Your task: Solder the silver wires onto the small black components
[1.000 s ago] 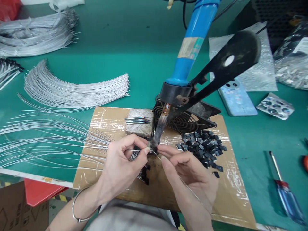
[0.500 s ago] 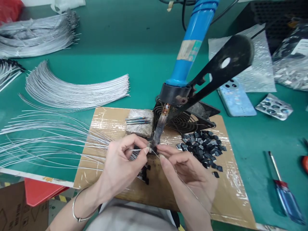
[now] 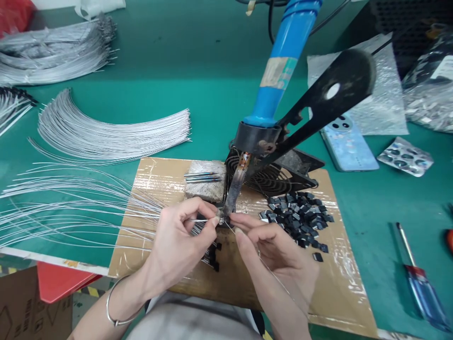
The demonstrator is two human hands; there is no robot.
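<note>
Under the tip of a blue-handled soldering iron (image 3: 269, 94), both hands meet. My left hand (image 3: 182, 248) is closed in a pinch on a thin grey-white wire (image 3: 200, 220), whose end lies at the tip. A strand of solder wire (image 3: 279, 282) runs across my right hand (image 3: 283, 269), pinched between thumb and fingers, and its end points at the same spot. The small joint there is partly hidden by fingertips. Below my left hand, wires with black connectors (image 3: 213, 259) on their ends lie on the cardboard (image 3: 318, 297).
The iron sits in a black metal holder (image 3: 329, 94) above a fan (image 3: 272, 174). A pile of black connectors (image 3: 300, 217) lies to the right. Wire bundles (image 3: 113, 137) spread leftward. A phone (image 3: 350, 144), a blister pack (image 3: 405, 157) and a screwdriver (image 3: 423, 283) are further right.
</note>
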